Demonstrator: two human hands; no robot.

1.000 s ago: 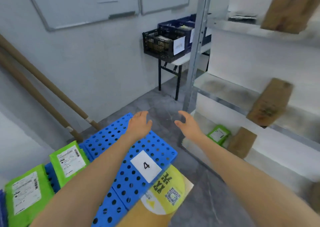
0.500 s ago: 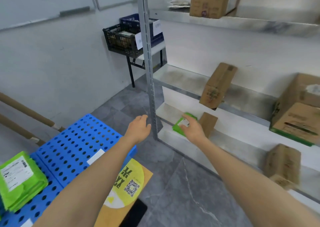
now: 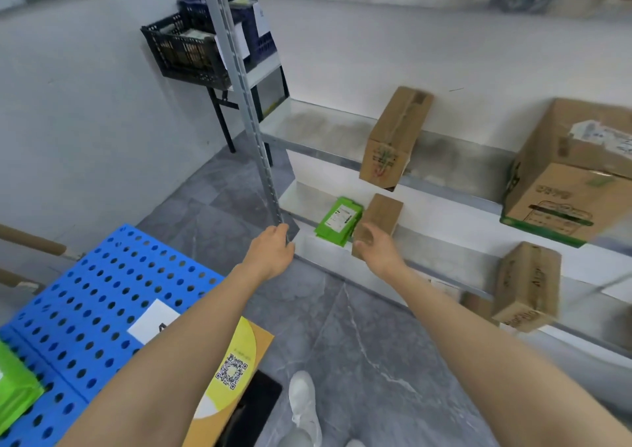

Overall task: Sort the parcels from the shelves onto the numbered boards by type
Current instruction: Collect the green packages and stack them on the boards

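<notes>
Post (image 3: 246, 111) by left hand (image 3: 270, 253), fingers (image 3: 277, 230) loose | right hand (image 3: 376, 250) at box (image 3: 383, 212), grip unclear

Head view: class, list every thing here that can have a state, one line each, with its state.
left hand, relaxed, holding nothing, beside the shelf post
right hand, fingers curved at the small brown box; grip unclear
small brown box, standing on the low shelf
green parcel, lying flat beside that box
tall box, taped shut, overhanging the middle shelf edge
black crate, filled
</notes>
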